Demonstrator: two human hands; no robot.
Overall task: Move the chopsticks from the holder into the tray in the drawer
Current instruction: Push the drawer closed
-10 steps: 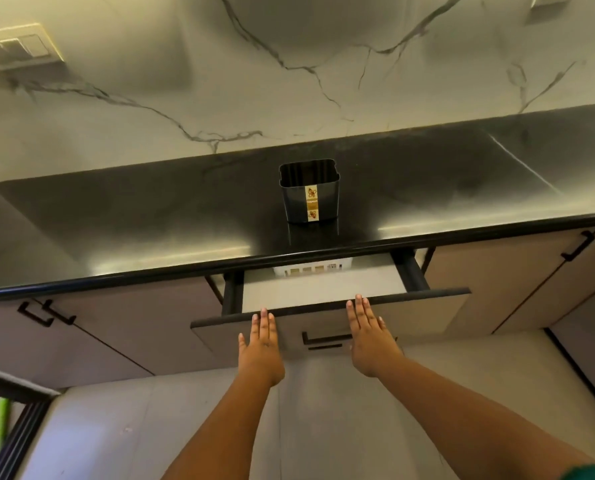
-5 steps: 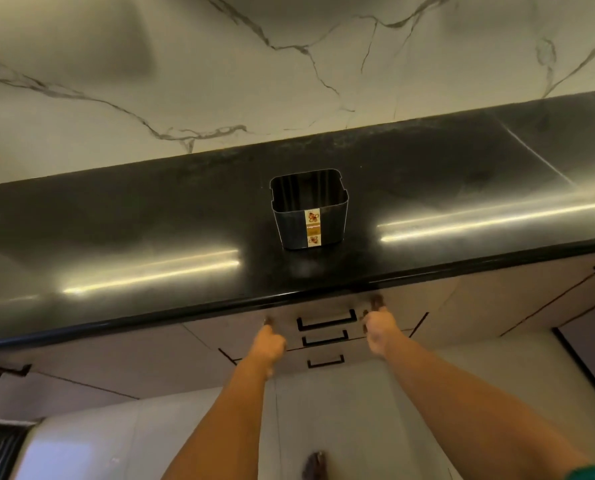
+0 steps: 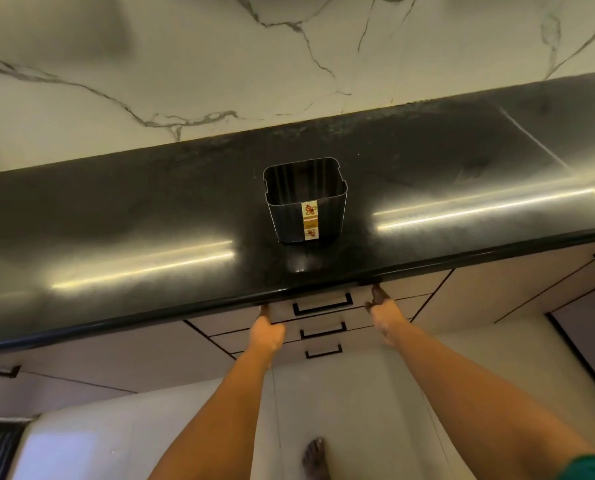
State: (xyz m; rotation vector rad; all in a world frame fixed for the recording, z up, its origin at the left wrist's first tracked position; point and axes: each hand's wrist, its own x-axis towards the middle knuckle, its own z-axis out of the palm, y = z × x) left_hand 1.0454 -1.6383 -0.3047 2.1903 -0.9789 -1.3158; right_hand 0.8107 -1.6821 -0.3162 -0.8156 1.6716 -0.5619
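Left hand (image 3: 266, 332) and right hand (image 3: 384, 311): flat, fingers open, holding nothing, on the shut top drawer (image 3: 324, 308) | holder (image 3: 306, 202): upright on the counter (image 3: 133, 216), up past both hands, midway between them, looked empty | chopsticks, tray: hidden.

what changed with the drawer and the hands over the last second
The top drawer, open a second ago with a white tray visible inside, has been pushed shut by the left hand and right hand, which still press flat on its beige front. The empty black ribbed holder stayed put on the black countertop.
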